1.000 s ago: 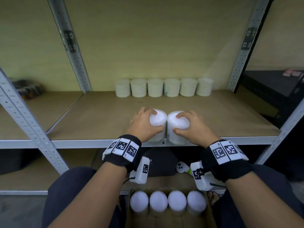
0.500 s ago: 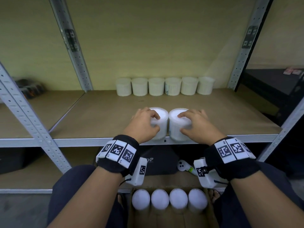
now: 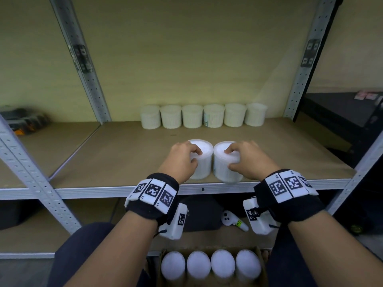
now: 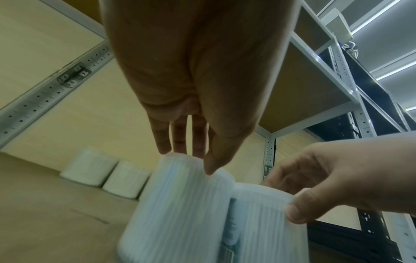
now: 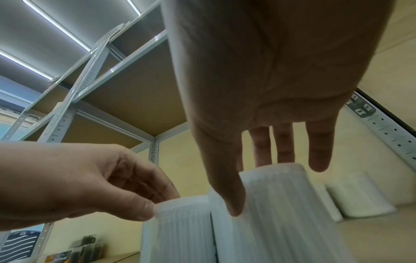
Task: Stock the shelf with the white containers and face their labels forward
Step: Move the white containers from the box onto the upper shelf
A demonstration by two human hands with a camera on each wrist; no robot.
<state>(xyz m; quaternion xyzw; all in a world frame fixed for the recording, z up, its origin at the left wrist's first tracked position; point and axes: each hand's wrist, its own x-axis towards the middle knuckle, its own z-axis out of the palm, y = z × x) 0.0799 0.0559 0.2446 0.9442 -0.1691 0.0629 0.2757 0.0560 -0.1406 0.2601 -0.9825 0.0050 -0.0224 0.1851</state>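
My left hand point(image 3: 180, 160) & right hand point(image 3: 247, 159) each grip a container top near the shelf point(image 3: 124, 154) front; left-wrist cam alone shows a label point(image 4: 230, 233) between them.

Each bare forearm wears a black wristband point(image 3: 152, 206) carrying white tiles printed with black square codes. A white camera box point(image 3: 175, 221) with its own code tag hangs under each wrist, a thin black cable trailing from it. Dark trousers point(image 3: 83, 253) cover the legs.

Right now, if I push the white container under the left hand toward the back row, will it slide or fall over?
Probably slide: the left container stands upright on the flat shelf board. Pushed at its lid, where the left hand grips, it might tip. It looks light, but that is uncertain.
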